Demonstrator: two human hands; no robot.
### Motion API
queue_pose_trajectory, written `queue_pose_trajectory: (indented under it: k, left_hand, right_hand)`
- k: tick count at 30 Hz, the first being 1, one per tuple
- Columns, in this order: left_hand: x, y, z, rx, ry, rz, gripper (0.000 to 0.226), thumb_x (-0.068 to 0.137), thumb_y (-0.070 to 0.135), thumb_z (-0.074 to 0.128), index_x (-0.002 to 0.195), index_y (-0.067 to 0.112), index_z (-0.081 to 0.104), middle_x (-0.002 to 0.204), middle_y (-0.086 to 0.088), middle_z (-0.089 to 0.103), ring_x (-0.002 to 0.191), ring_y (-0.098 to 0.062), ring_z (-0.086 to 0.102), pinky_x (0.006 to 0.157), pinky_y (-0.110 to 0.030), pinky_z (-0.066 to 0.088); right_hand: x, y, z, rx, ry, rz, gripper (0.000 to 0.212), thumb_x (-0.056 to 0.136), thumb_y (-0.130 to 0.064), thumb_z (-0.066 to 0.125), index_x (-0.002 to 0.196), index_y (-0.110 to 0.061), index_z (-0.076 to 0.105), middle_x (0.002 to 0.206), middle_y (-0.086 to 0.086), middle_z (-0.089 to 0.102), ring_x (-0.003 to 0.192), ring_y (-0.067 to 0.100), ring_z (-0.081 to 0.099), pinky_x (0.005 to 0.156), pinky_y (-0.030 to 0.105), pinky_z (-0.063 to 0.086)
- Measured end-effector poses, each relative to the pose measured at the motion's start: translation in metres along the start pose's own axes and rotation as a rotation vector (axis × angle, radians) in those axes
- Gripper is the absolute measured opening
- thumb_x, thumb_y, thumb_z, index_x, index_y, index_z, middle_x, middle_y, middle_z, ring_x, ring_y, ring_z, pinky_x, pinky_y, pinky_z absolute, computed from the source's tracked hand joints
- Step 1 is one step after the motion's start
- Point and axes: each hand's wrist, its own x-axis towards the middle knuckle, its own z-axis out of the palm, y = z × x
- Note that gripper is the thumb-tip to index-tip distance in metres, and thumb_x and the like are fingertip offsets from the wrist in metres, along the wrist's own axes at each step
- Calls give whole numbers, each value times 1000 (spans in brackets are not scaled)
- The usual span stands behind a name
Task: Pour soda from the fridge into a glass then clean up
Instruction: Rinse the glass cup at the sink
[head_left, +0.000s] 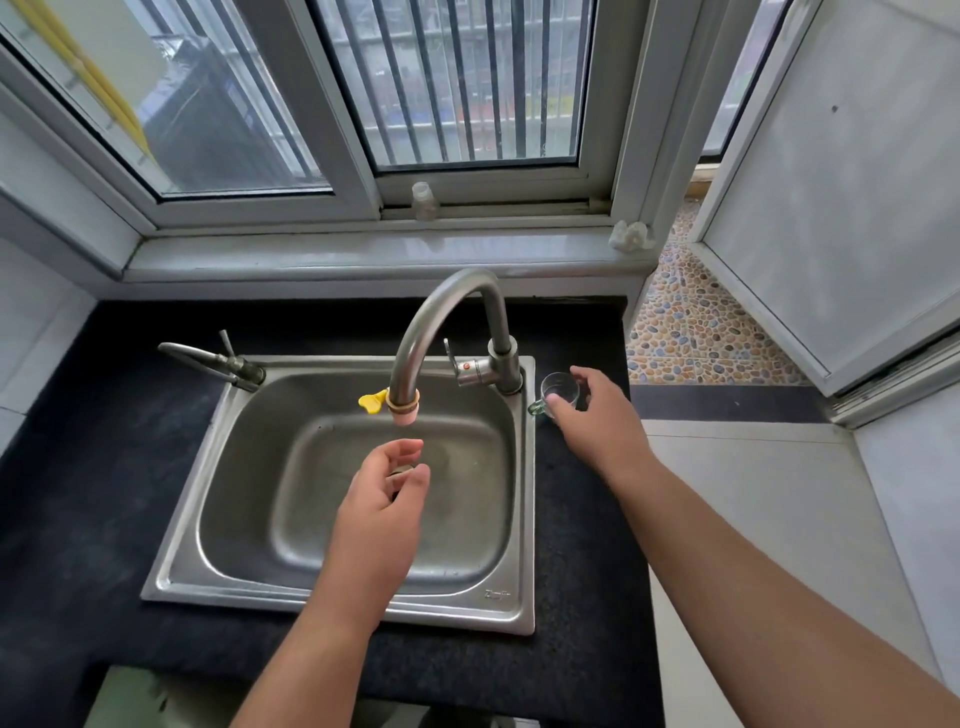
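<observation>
A small clear glass (558, 391) with a greenish handle stands upright on the dark counter, just right of the sink's back right corner. My right hand (597, 415) wraps its thumb and fingers around the glass. My left hand (387, 488) hovers over the steel sink (524, 519) below the faucet spout (402, 410), fingers loosely curled and apart, holding nothing. No water runs from the spout. No soda container is in view.
The curved faucet (452, 312) has a lever handle (457, 361) at its base. A smaller tap (208, 358) sits at the sink's back left. A small plastic bottle (423, 200) stands on the window ledge. The counter (78, 493) ends at right beside an open door (841, 234).
</observation>
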Motion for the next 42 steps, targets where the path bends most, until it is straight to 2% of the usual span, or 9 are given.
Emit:
queue_pose_trajectory:
  k: [3,8,17,22,25,29,32,37,42]
  left_hand:
    - [-10,5,-2,-2,16,27,19,100,26,55,113,38,60,110,14,65,95,-2,63,72,-17,44]
    - [-29,18,-6,-33,30,87,18,100,26,55,113,38,60,109,16,63,88,5,60,73,-17,43]
    - [-58,32,-4,-80,31,128,17,101,25,53,112,36,60,103,11,63,72,7,55,62,-8,47]
    - [-72,24,3,-91,46,128,18,100,26,54,113,37,61,109,13,63,92,-2,59,81,-21,44]
    - [-80,20,5,-87,42,135,18,100,29,55,112,40,61,109,15,63,94,-4,59,86,-25,45]
    - [-91,22,2,-81,25,152,17,100,31,55,111,41,61,108,16,64,100,-3,61,87,-26,44]
    - [-97,26,-2,-100,21,181,17,100,29,55,112,39,62,102,17,63,92,-2,59,83,-24,45]
    - [-106,18,-14,-106,-21,219,18,100,28,56,113,38,62,105,17,64,99,-4,61,88,-29,49]
    - [-123,0,-41,-79,-76,223,17,99,33,55,111,43,61,103,17,66,96,-3,62,88,-30,49]
  right_hand:
    - [-32,-11,-13,216,-38,40,46,96,-39,62,138,-24,53,128,-2,62,103,8,56,93,31,49]
    - [-77,-26,-42,374,-88,22,29,98,-39,61,124,-26,59,112,-12,63,99,1,58,75,19,46]
    - [-111,-34,-71,386,-124,-72,26,99,-35,60,123,-27,59,112,-15,62,104,-1,58,77,17,45]
    - [-124,-30,-74,384,-150,-93,26,99,-35,60,124,-28,57,110,-18,61,103,-1,58,80,17,46]
    - [-132,-28,-79,391,-153,-105,25,99,-35,60,123,-29,57,111,-17,61,103,-1,58,78,16,45]
    - [-145,-30,-85,410,-124,-110,25,99,-36,60,123,-30,58,112,-15,62,104,2,59,81,19,48]
    - [-158,-31,-87,409,-103,-104,25,98,-37,60,122,-30,58,112,-16,63,104,3,60,86,23,51]
    - [-186,-31,-80,394,-53,-91,22,99,-36,60,121,-31,58,108,-21,60,99,-3,58,74,13,44]
    - [-223,-33,-60,397,11,-63,23,99,-34,61,120,-29,60,108,-21,62,98,-7,58,74,11,42]
